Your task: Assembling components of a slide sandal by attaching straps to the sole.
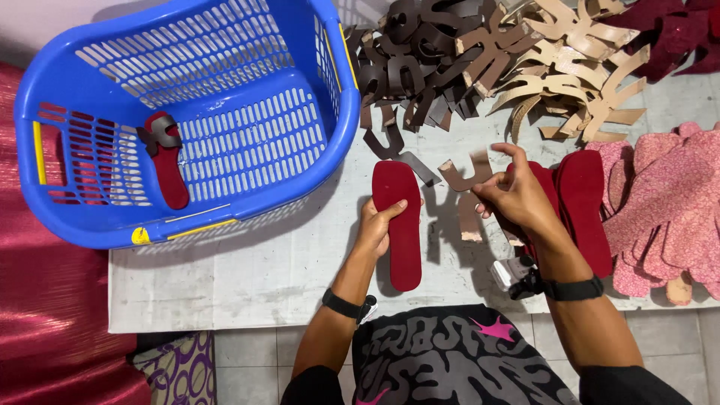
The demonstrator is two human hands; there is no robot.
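The left hand (pixel 377 225) closes its fingers around the side of a dark red insole (pixel 398 225), which lies lengthwise on the white sheet (pixel 247 277) near its front edge. The right hand (pixel 517 196) pinches a brown cut strap piece (pixel 466 178) just beside the insole. A stack of red insoles (pixel 581 202) lies under that hand. Toward the sheet's far edge are heaps of dark brown straps (pixel 420 67) and tan straps (pixel 577 75). At the left corner stands a blue basket (pixel 225 127) holding one finished red sole (pixel 166 157).
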